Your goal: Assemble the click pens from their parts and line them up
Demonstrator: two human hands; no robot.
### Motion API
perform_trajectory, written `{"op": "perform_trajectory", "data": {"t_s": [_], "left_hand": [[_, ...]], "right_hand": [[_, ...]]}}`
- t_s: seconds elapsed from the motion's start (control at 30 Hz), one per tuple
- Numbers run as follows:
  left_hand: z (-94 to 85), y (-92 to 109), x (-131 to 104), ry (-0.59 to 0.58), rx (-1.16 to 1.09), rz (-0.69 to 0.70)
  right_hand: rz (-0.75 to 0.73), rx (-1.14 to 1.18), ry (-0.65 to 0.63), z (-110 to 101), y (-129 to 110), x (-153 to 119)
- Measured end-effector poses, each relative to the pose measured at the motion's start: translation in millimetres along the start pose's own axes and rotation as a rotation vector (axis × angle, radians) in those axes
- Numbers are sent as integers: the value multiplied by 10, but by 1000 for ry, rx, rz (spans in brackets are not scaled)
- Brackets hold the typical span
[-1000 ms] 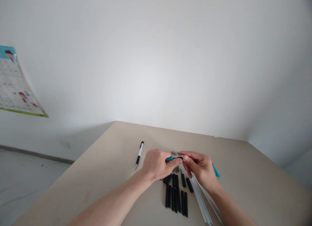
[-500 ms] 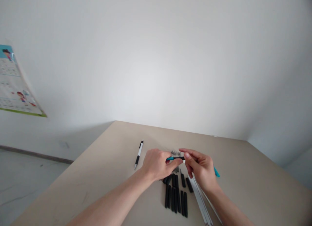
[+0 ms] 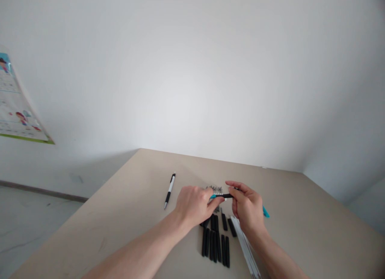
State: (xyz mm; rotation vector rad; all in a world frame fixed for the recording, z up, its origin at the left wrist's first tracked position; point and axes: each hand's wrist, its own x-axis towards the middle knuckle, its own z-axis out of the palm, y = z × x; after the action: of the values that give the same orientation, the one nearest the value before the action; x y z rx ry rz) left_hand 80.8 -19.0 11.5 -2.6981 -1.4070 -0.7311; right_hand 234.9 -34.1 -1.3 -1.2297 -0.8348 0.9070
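Left hand [image 3: 194, 202] pinches a pen part [image 3: 227, 196] by its teal end, right hand [image 3: 249, 204] its black end, short of desk's [image 3: 135, 182] far edge; likely fitting step, next move needs straight alignment.

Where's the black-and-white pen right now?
In the head view, the black-and-white pen lies on the tabletop, left of the left hand and apart from it, across that hand from the black tubes.

head cam looks fwd & down from above, fairly near table [image 3: 141, 182], w/ wall [image 3: 186, 90] beyond.
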Motion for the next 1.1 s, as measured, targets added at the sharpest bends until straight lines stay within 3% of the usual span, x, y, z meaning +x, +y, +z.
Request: {"op": "perform_trajectory", "data": {"t_s": [0.27,0.43,0.5,0.67,0.77,0.93,1.1], "left_hand": [[-11,-20,-11,41,-41,-11],[-17,-128,-14,89,-31,-115],[-19,-160,-19,102,-29,-137],[2,-180,-25,133,-38,-151],[20,-185,-21,150,-42,-174],[33,-201,-21,162,-48,-191],[32,-202,-30,137,-66,-150]], "right_hand": [[-130,0,52,4,17,-32],[-184,54,79,-62,9,45],[-184,2,-8,-66,29,52],[-219,-168,-362,8,66,-66],[-261,-213,-471,31,57,-116],[-347,-261,-332,-19,20,-50],[-303,-25,-156,-29,7,25]]}}
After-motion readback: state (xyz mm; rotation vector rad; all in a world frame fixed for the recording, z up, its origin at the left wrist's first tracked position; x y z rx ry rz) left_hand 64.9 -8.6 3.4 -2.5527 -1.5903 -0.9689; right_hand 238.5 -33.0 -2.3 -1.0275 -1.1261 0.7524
